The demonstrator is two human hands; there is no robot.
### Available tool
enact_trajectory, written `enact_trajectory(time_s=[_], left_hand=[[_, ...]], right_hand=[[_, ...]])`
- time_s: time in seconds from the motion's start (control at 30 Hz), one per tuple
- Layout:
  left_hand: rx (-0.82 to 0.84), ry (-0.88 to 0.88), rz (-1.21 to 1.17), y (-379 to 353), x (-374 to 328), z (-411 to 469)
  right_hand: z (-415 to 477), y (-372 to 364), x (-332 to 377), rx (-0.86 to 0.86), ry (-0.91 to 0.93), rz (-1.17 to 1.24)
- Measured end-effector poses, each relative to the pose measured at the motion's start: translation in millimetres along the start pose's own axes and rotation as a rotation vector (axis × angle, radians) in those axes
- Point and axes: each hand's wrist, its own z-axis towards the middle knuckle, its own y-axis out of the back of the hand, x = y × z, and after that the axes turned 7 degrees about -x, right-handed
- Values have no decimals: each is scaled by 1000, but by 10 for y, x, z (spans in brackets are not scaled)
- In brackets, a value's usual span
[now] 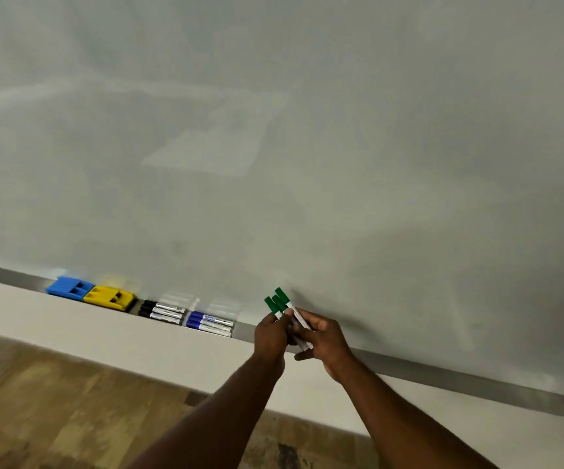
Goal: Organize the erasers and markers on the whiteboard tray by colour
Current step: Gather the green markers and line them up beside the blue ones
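Three green-capped markers [279,302] are bunched together just above the metal whiteboard tray [443,374], caps pointing up and left. My left hand [271,336] and my right hand [324,340] both grip the bundle from below. On the tray to the left lie a blue eraser [70,290], a yellow eraser [109,297] touching it, a stack of black-capped markers [162,312], and a stack of blue-capped markers [210,323].
The whiteboard [307,147] fills the upper view. A white wall band [70,326] runs below the tray, and wooden flooring [53,407] lies beneath. The tray stretches bare to the right of my hands.
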Motion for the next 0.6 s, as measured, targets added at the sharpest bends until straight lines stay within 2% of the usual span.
enact_trajectory(time_s=[0.2,0.37,0.47,0.6], left_hand=[[58,-110,-6,211,-209,14],[154,-191,174,364,-357,95],[143,-157,171,449,-282,150],[71,-95,88,525,-184,233]], right_hand=[[-20,38,22,-13,-20,-66],[-24,92,27,41,-63,-113],[-7,101,-6,75,-83,-115],[78,63,-104,-41,-110,34]])
